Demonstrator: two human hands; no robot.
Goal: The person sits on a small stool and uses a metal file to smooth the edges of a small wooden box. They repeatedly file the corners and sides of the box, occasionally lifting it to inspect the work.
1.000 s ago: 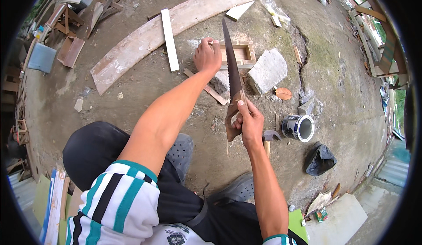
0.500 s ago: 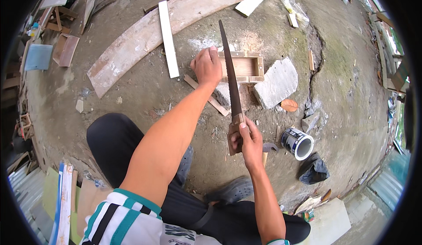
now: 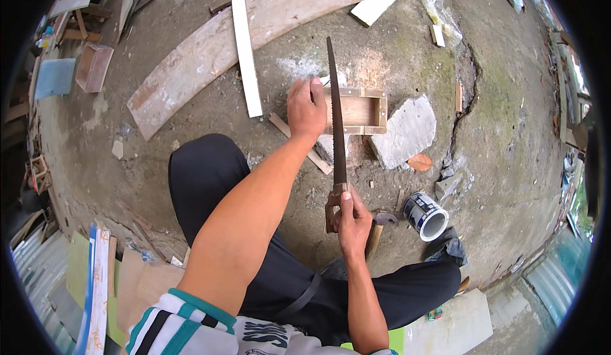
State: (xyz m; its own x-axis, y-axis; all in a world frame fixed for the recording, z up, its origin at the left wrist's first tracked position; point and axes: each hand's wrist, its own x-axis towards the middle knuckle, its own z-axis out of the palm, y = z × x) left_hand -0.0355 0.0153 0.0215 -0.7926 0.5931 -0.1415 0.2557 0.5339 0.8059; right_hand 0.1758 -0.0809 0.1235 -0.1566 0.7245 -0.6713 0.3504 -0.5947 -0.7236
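Observation:
A small open-topped wooden box [image 3: 363, 130] rests on grey stone pieces on the ground. My left hand [image 3: 307, 108] is closed over its left end, the fingers partly hidden. In my right hand [image 3: 354, 219], the handle of a handsaw [image 3: 338, 119] is gripped. Its long dark blade points away from me and passes across the left part of the box, teeth toward the left. I cannot tell whether the blade touches the wood. A hammer [image 3: 375, 235] lies just right of my right hand, partly hidden.
Right of the box lies a broken concrete slab [image 3: 407, 129]. A paint can [image 3: 426, 216] lies tipped beside a black plastic bag [image 3: 449, 248]. Beyond my left hand are a white strip [image 3: 247, 62] and a long plank [image 3: 191, 69]. Sawdust [image 3: 372, 69] covers the ground behind the box.
My right hand has drawn the saw slightly back toward me, its blade now more upright in view. My left hand stays at the box's left end. My legs have shifted, knees spread.

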